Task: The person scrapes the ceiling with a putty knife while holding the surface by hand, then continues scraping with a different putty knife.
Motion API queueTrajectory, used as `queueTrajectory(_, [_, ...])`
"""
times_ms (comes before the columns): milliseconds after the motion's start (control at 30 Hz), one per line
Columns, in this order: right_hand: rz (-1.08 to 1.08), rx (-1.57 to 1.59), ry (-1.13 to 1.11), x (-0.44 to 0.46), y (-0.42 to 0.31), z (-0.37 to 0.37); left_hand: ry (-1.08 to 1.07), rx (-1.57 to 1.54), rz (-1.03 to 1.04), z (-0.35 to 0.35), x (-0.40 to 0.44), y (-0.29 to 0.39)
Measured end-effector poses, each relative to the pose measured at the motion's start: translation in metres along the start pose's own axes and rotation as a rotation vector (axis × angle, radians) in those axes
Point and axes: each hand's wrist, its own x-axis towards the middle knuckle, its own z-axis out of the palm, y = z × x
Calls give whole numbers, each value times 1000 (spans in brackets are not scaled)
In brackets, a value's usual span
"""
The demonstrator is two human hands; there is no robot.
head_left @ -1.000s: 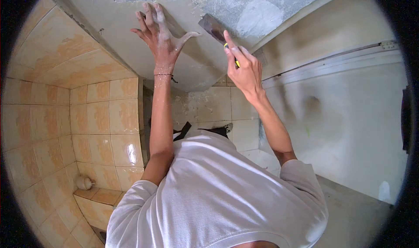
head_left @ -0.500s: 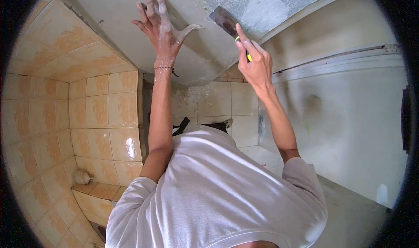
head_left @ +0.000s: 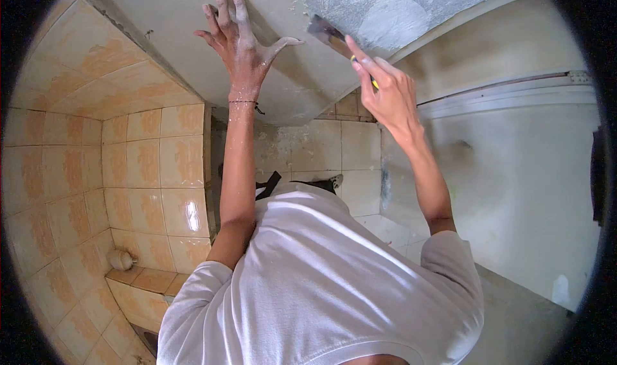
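My left hand rests with fingers spread on a painted wall, white dust over its fingers and wrist. To its right, my right hand grips a putty knife with a yellow and black handle, index finger stretched along it. The knife's blade tip is at the wall, by the ragged border between smooth paint and a rough grey scraped area. A round whitish patch lies just beyond the blade. Whether the blade edge presses on the surface I cannot tell.
Tiled walls with orange marks stand at left, with a tiled ledge and a rounded fitting low down. A pale door-like panel fills the right side. Floor tiles show below my arms.
My right hand has shifted right and slightly down, and the putty knife now lies at a flatter slant. My left hand has stayed in place on the wall.
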Motion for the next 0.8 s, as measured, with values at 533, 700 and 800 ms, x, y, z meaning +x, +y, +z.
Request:
queueTrajectory(533, [-44, -83, 38, -3, 6, 7, 2, 0, -6, -8, 3, 7])
queueTrajectory(700, [-83, -16, 200, -14, 19, 48, 2, 8, -23, -4, 0, 2])
queueTrajectory(800, [-42, 67, 254, -16, 9, 64, 23, -1, -4, -1, 0, 4])
